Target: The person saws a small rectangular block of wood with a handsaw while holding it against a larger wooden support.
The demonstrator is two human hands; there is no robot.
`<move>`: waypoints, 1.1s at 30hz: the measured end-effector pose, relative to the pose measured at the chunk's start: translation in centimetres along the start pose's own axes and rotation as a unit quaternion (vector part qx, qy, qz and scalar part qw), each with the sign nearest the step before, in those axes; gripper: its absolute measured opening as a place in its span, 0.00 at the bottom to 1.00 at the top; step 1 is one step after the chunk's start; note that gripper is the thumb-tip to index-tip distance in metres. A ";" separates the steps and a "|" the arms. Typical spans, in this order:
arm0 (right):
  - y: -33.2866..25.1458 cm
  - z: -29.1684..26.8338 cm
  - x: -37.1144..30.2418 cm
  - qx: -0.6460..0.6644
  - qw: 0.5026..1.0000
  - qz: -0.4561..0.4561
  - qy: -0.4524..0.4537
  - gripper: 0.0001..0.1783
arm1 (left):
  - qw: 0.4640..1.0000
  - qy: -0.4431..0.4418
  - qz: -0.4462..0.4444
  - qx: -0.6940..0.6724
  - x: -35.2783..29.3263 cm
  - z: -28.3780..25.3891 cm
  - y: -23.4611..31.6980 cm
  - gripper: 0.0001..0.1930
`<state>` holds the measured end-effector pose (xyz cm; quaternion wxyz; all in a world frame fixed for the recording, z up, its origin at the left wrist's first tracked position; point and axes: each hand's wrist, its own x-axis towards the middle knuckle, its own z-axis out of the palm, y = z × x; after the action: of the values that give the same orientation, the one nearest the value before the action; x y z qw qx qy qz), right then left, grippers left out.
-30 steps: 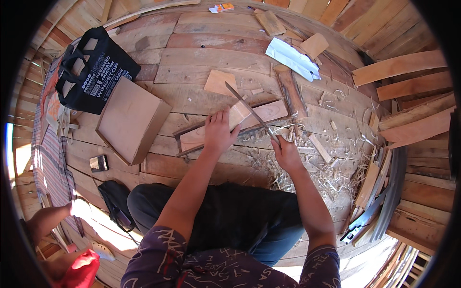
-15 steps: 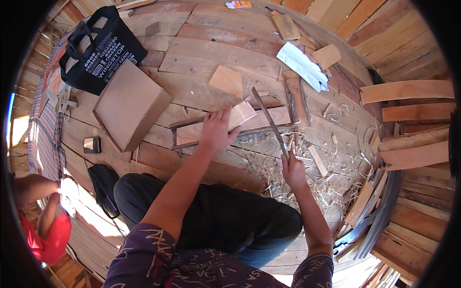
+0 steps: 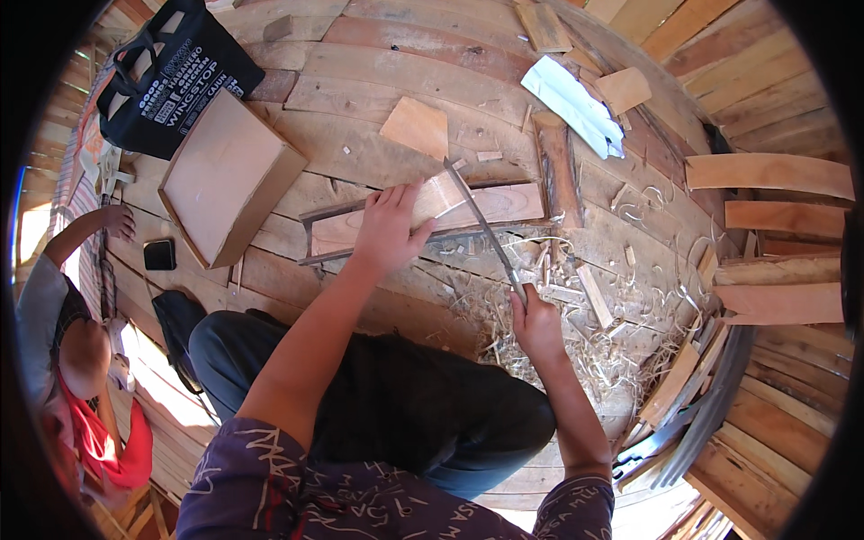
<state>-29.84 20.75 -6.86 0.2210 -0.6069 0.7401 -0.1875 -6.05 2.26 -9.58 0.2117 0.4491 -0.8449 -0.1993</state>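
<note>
Foremost by size, a plank floor (image 3: 315, 117), bare between the scraps, bearing all items below.

Item: shallow wooden tray (image 3: 513, 202), long, dark-rimmed, lying flat before the person. Judged stiff and fairly light; best lifted by both long rims.

Item: narrow metal tool (image 3: 487, 227), long, dark, slanting up and leftward across the block's right end; whether it touches the wood cannot be told. Likely rigid and modest in weight, its long edges possibly sharp or rough; the near end is the safe hold. Right hand (image 3: 537, 326) is wrapped closed around that end.

Item: wooden block (image 3: 438, 198), pale, short, lying aslant over the tray. Probably light, hard and dry, little prone to slip on smooth skin, though liable to skid or splinter at the end. Sound hold: the left portion, well back from the tool. Left hand (image 3: 387, 227) clasps it there, fingers laid over the top, thumb extended along the near side.

Item: wood shavings (image 3: 549, 346), many, curled, strewn near the right hand. Presumably feather-light, brittle; gathered by the loose handful.
</note>
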 end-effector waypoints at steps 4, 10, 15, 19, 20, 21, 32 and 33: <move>-0.5 -0.2 0.0 0.010 1.000 0.007 -0.004 0.09 | 1.000 0.005 0.002 0.007 -0.1 -0.1 -0.1 0.33; -0.3 -0.4 -0.3 -0.002 1.000 0.017 -0.004 0.09 | 1.000 0.013 -0.006 -0.002 0.0 0.0 0.0 0.32; -0.1 -0.7 -0.5 -0.005 1.000 0.017 -0.015 0.08 | 1.000 0.007 -0.007 0.002 0.2 0.1 -0.1 0.31; -0.8 -0.9 0.0 -0.019 1.000 0.003 -0.023 0.08 | 0.999 0.038 0.013 0.021 0.1 0.5 -0.6 0.31; -1.0 -0.9 0.2 -0.026 0.999 0.004 -0.028 0.08 | 0.999 0.036 0.012 0.021 0.0 0.5 -0.6 0.31; -1.1 -0.9 0.4 -0.033 0.999 0.005 -0.031 0.08 | 0.999 0.036 0.014 0.019 0.1 0.5 -0.5 0.31; -2.7 1.7 6.3 -0.042 0.999 -0.018 -0.022 0.11 | 0.998 0.039 0.020 0.037 -0.1 0.4 -0.1 0.32; -2.5 1.9 6.3 -0.044 0.999 -0.020 -0.019 0.11 | 0.999 0.038 0.011 0.029 0.0 0.4 -0.2 0.32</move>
<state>-27.80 14.02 -7.67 0.2043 -0.6341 0.7309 -0.1480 -6.13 2.20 -9.97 0.2327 0.4528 -0.8467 -0.1549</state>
